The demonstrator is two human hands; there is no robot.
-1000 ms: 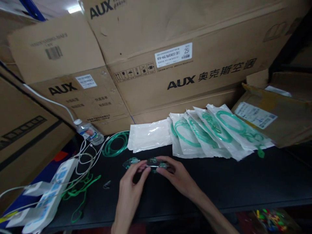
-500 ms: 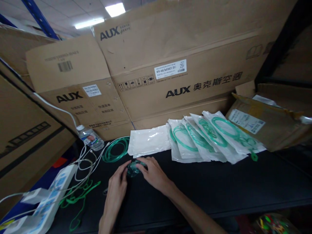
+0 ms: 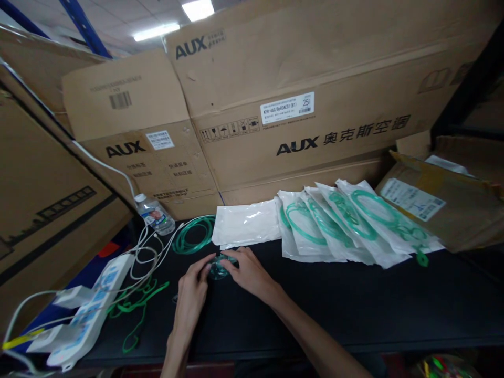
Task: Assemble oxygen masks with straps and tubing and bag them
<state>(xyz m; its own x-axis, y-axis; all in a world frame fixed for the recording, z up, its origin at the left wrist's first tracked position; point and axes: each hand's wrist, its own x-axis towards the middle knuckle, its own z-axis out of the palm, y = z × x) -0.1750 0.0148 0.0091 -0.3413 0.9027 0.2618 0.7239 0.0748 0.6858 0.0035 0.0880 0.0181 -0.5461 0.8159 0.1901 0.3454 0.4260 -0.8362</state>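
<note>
A small translucent green plastic piece (image 3: pixel 219 268) lies between my hands on the black tabletop; its exact kind does not show. My left hand (image 3: pixel 195 283) pinches its left edge with thumb and fingertips. From the right, my right hand (image 3: pixel 252 273) closes its thumb and fingers on the other side. Just behind sits a coil of green tubing (image 3: pixel 193 235). White pouches (image 3: pixel 248 223) lie flat beyond my hands. To their right, several clear-fronted pouches (image 3: pixel 311 236) with coiled green tubing overlap in a row.
At left are a white power strip (image 3: pixel 96 310) with plugs and cables, tangled green cord (image 3: pixel 137 302) and a water bottle (image 3: pixel 155 215). Large cardboard boxes (image 3: pixel 236 147) wall off the back. An opened carton (image 3: pixel 417 205) stands at the right rear.
The view has shifted slightly, so the whole scene sits a little further right. Both hands stay at the green plastic piece, with only slight finger movement.
</note>
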